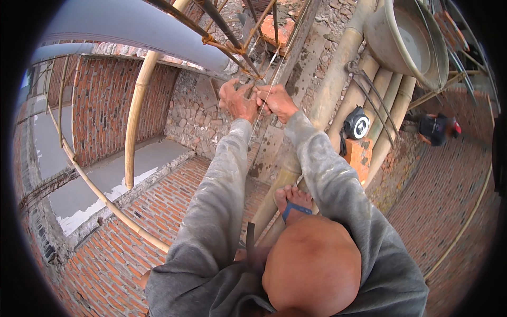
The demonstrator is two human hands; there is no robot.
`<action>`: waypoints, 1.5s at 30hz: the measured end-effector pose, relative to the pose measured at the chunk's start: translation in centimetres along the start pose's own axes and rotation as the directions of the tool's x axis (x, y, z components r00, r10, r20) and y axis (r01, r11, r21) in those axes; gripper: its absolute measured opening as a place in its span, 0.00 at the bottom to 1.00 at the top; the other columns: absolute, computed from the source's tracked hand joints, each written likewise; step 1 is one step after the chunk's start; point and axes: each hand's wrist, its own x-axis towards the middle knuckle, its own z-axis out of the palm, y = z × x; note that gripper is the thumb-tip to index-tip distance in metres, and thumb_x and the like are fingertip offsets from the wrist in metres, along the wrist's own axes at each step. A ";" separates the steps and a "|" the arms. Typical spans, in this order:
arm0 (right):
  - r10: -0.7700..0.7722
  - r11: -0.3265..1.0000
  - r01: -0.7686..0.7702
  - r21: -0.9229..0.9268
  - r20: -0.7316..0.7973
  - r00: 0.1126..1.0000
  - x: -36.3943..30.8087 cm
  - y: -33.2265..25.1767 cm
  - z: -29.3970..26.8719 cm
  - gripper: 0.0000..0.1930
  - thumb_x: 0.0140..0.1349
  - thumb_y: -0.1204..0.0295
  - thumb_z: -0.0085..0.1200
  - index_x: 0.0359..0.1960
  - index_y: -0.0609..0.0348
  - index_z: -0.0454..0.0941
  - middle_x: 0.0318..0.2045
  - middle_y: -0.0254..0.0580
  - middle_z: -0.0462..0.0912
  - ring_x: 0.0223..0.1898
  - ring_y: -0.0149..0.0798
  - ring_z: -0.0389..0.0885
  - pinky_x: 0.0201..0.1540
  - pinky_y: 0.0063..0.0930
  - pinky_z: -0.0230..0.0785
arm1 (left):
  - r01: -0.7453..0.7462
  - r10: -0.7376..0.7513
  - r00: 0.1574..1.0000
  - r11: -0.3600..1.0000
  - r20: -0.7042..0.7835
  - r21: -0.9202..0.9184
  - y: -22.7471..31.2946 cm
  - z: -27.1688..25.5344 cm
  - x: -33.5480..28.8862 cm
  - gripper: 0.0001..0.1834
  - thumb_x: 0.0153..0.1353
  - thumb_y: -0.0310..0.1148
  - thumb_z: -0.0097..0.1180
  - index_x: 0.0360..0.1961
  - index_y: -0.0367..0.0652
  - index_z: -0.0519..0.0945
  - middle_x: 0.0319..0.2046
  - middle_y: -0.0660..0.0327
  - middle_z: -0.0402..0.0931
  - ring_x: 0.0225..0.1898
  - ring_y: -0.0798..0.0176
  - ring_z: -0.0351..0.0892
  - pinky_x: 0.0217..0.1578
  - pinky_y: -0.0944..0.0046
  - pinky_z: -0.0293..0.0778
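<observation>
My left hand [238,100] and my right hand [277,101] meet at the ends of rusty steel bars [232,46]. Orange-brown ties bind the bars. Both hands are closed, fingertips bent together; whatever they pinch is hidden. A thin white string [270,74] runs down past the bars and across my right fingers. I cannot tell whether it is gripped. To the right, long-handled pincers [364,84] lie on bamboo poles [338,71]. Below them, a black and white tape measure [356,124] rests against an orange brick [359,158].
A large bucket [388,37] stands on the poles at upper right. A thick grey pipe [132,31] crosses the upper left. Brick walls [121,100] drop away below, with an upright bamboo pole [138,111] at left. Another person [434,129] is lower down at right. My foot [293,201] is on the bamboo.
</observation>
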 end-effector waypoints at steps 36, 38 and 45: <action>-0.496 0.597 0.105 -0.796 -0.263 0.827 1.0 1.9 -0.8 0.16 0.61 0.75 0.56 0.48 0.55 0.92 0.44 0.59 0.90 0.47 0.61 0.89 0.56 0.47 0.80 | 0.106 -0.160 0.937 0.977 0.310 0.183 0.9 0.8 5.8 0.03 0.57 0.31 0.67 0.32 0.46 0.87 0.55 0.61 0.72 0.68 0.47 0.61 0.65 0.22 0.47; -0.456 0.717 0.122 -0.686 -0.330 0.827 1.7 3.2 -1.2 0.15 0.64 0.72 0.58 0.50 0.59 0.89 0.43 0.58 0.90 0.47 0.59 0.89 0.56 0.46 0.79 | 0.167 -0.193 0.942 0.979 0.273 0.114 2.0 -1.5 5.5 0.05 0.59 0.31 0.67 0.35 0.44 0.87 0.53 0.58 0.74 0.65 0.48 0.66 0.64 0.29 0.54; -0.147 0.936 -0.028 -0.352 -0.459 0.876 0.5 3.4 -0.7 0.34 0.71 0.65 0.64 0.70 0.77 0.66 0.36 0.54 0.86 0.31 0.37 0.87 0.28 0.36 0.80 | -0.034 -0.025 0.987 0.932 -0.156 -0.361 9.7 -10.9 -7.9 0.11 0.66 0.31 0.65 0.46 0.35 0.85 0.47 0.52 0.77 0.43 0.51 0.82 0.45 0.53 0.79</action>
